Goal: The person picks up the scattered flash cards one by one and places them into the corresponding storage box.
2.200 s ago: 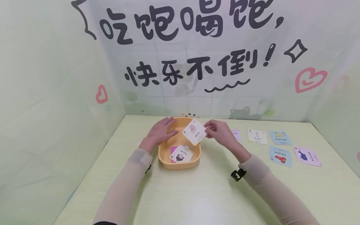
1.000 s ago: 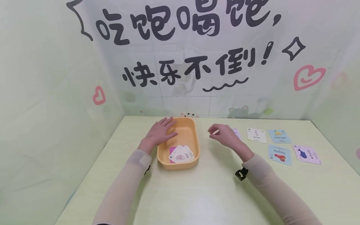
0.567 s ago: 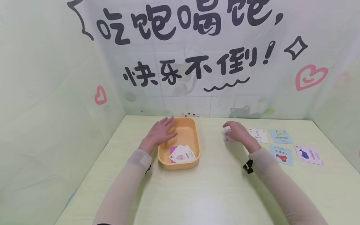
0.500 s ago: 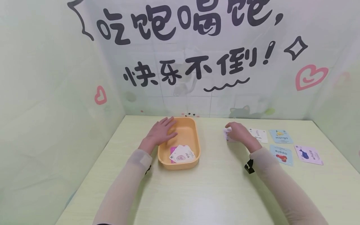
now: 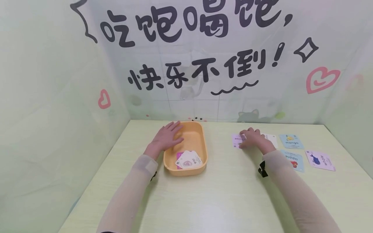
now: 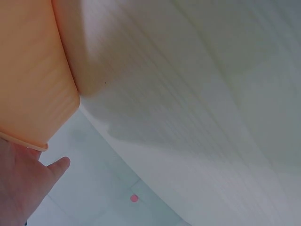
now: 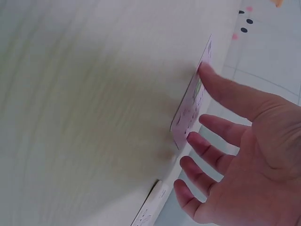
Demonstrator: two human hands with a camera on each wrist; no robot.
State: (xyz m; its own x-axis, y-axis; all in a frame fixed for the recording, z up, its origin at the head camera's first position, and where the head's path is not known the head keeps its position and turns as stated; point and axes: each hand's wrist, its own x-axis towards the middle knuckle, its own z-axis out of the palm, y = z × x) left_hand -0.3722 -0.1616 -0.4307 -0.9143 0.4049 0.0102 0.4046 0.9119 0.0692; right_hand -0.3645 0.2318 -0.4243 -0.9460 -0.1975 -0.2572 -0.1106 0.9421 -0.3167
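Note:
My left hand rests on the left rim of the orange plastic tray, its fingers stretched out; the left wrist view shows the thumb beside the tray's outer wall. On the tray's floor lies a small pile of cards, with the white "ear" card on top. My right hand hovers over the purple card lying on the table. In the right wrist view its fingers are spread and loosely bent, the thumb closest to that purple card. Whether the thumb touches it I cannot tell.
A white card lies partly hidden behind my right hand. Further right are the blue "mango" card, the blue "apple" card and the purple "whale" card. A printed cloth hangs behind the table.
My right hand has let go of the "ear" card, which now lies on the tray's pile. That hand has moved right to the purple card and spread its fingers. The left hand stays put.

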